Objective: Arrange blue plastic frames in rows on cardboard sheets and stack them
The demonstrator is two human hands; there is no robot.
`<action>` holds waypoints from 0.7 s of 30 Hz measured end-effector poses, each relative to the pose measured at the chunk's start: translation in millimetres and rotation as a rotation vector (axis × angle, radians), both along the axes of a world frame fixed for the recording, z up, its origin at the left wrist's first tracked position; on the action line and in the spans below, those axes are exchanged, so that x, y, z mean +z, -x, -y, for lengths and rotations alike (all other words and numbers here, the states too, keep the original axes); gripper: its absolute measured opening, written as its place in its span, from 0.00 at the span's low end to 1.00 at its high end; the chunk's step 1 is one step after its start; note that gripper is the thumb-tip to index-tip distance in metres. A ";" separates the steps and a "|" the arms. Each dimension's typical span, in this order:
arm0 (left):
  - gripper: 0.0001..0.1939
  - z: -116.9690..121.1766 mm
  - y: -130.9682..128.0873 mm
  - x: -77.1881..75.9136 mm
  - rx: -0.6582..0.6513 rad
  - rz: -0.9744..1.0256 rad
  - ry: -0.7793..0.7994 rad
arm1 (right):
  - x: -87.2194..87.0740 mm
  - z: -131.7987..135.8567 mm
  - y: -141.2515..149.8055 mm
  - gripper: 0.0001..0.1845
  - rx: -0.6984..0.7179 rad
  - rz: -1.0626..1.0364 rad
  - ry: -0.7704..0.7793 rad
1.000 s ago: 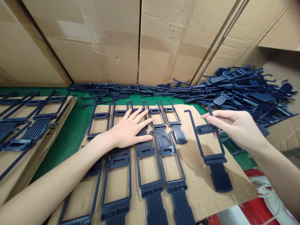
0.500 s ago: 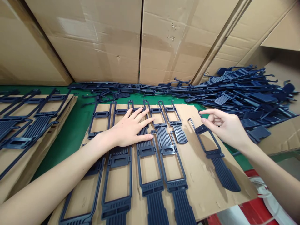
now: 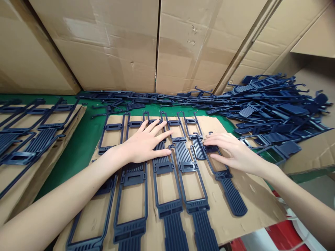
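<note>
My left hand (image 3: 145,143) lies flat with its fingers spread over the dark-blue plastic frames laid in rows. Just under and beside it are one such ribbed frame (image 3: 164,168) and a neighbouring one (image 3: 187,167). At the right end of the rows, my right hand (image 3: 231,151) pinches the upper part of another dark-blue plastic frame (image 3: 221,174), whose ribbed tongue points towards me. Its hooked top end reaches close to the short ribbed tongue (image 3: 199,148) of a frame in the back row. My fingers partly hide the crossbar.
The frames rest on a cardboard sheet (image 3: 251,205) on a green tabletop (image 3: 65,153). A heap of loose frames (image 3: 282,104) lies at the back right. Another cardboard sheet with frames (image 3: 39,153) is at left. Tall cardboard boxes (image 3: 117,45) stand behind.
My right hand has moved left with the plastic frame, bringing it from the sheet's right side up beside the rows. My left hand has stayed in place.
</note>
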State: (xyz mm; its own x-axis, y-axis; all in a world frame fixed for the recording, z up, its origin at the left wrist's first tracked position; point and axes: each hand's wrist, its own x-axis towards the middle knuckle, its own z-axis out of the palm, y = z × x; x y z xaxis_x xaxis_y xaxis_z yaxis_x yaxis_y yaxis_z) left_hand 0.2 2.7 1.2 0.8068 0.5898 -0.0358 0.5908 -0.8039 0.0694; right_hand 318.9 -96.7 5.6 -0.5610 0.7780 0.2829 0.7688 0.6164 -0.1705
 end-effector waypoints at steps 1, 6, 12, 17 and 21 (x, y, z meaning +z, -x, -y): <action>0.40 0.1 -0.2 0.1 0.000 -0.003 0.000 | -0.4 0.3 0.0 0.14 0.007 0.013 -0.014; 0.40 0.2 -1.0 0.3 -0.002 -0.018 -0.005 | 9.5 8.6 4.2 0.12 0.059 0.077 -0.067; 0.39 -0.6 -0.2 0.1 -0.004 0.008 -0.002 | 34.7 26.1 11.3 0.13 0.161 0.209 -0.009; 0.39 -0.8 -0.3 -0.1 -0.011 0.021 0.007 | 43.0 33.3 16.0 0.13 0.178 0.278 0.061; 0.39 -1.0 -0.6 0.2 -0.006 0.023 0.014 | 45.4 32.4 21.9 0.13 0.149 0.302 0.092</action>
